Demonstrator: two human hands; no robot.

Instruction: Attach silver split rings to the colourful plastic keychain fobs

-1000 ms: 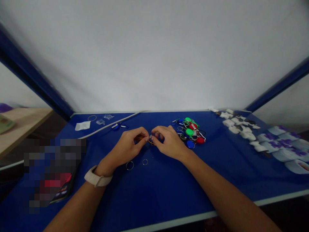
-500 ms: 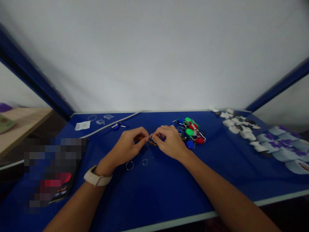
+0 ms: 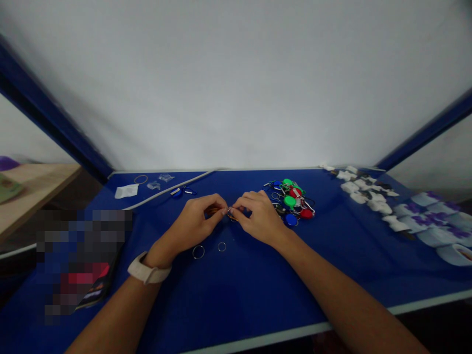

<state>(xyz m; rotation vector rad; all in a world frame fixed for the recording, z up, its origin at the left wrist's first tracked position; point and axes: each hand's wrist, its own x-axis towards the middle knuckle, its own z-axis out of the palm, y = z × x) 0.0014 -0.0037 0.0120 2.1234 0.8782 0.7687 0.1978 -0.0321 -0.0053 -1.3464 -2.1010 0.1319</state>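
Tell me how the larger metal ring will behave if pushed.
The larger metal ring looks stiff, holding a clean circle on the blue table. Lying flat and thin, it would probably slide rather than roll, and may be fiddly to pinch up.

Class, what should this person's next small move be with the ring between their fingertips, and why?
Probably work the metal ring between the left hand and right hand before reaching for anything else: both hands pinch it together, while two loose rings and the heap of key fobs lie nearby on the blue table.
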